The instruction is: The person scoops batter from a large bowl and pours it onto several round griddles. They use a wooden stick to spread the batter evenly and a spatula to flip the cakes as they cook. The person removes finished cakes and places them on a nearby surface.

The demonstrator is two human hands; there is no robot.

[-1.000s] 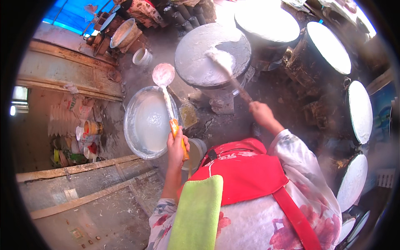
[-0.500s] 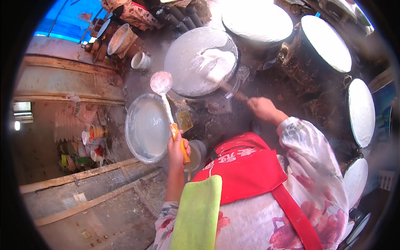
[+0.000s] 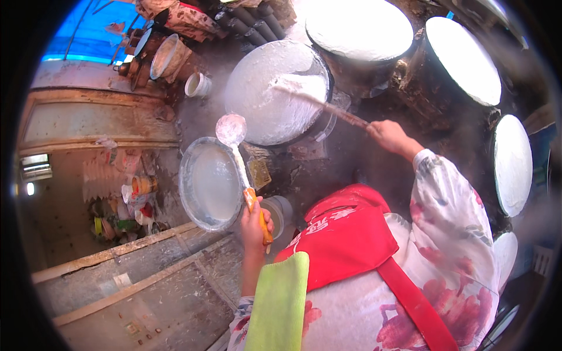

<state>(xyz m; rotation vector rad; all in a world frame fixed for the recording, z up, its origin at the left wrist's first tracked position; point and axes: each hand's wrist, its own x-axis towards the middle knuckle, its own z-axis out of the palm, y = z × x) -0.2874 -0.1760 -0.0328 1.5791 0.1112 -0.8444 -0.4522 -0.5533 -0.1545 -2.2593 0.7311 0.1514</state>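
My left hand point(image 3: 256, 228) is wrapped round the orange handle of a ladle point(image 3: 231, 130). The ladle's bowl, coated in white, hovers between a round pan and a basin. In my right hand point(image 3: 389, 137) is the end of a long wooden stick point(image 3: 346, 116), whose far end lies over the pan, whitened by paste. The pan's dark rim point(image 3: 331, 82) surrounds a layer of thick white paste point(image 3: 252, 96), with a brighter lump at its right side. Beside the ladle stands the basin point(image 3: 185, 196), holding thin white liquid.
Several large drums with white round tops, such as one drum top point(image 3: 360, 26), curve along the far and right sides. A small white bucket point(image 3: 198, 85) stands left of the pan, another bucket point(image 3: 281, 212) behind my left hand. Steam hangs over the area. Dark cylinders point(image 3: 252, 26) lie at the far edge.
My right hand has moved right and slightly farther away, and the stick now lies at a flatter angle across the pan. The ladle has shifted slightly right and nearer.
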